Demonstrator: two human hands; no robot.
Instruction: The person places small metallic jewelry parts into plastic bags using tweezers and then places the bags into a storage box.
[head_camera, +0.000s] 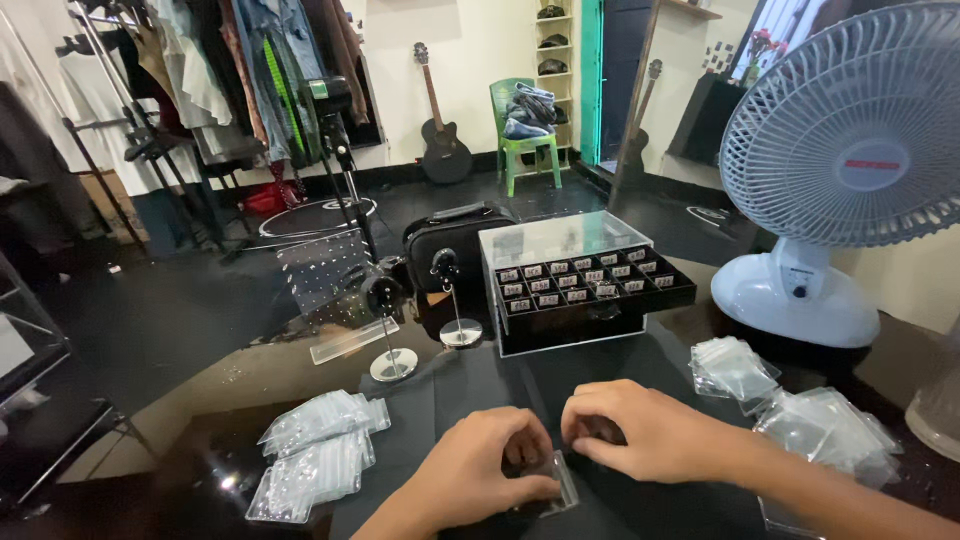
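both hands on a small clear bag, bottom centre of frame.
my left hand (478, 468) and right hand (640, 432) pinch the bag (563, 484) edges; judged light, limp, slippery.

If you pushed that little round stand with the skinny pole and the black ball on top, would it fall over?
Probably it would tip rather than slide. The little stand looks top-heavy: a black knob sits high on a thin rod. Its round metal base is small, so a push near the top would likely topple it. Pushed low at the base, it might skid on the dark tabletop.
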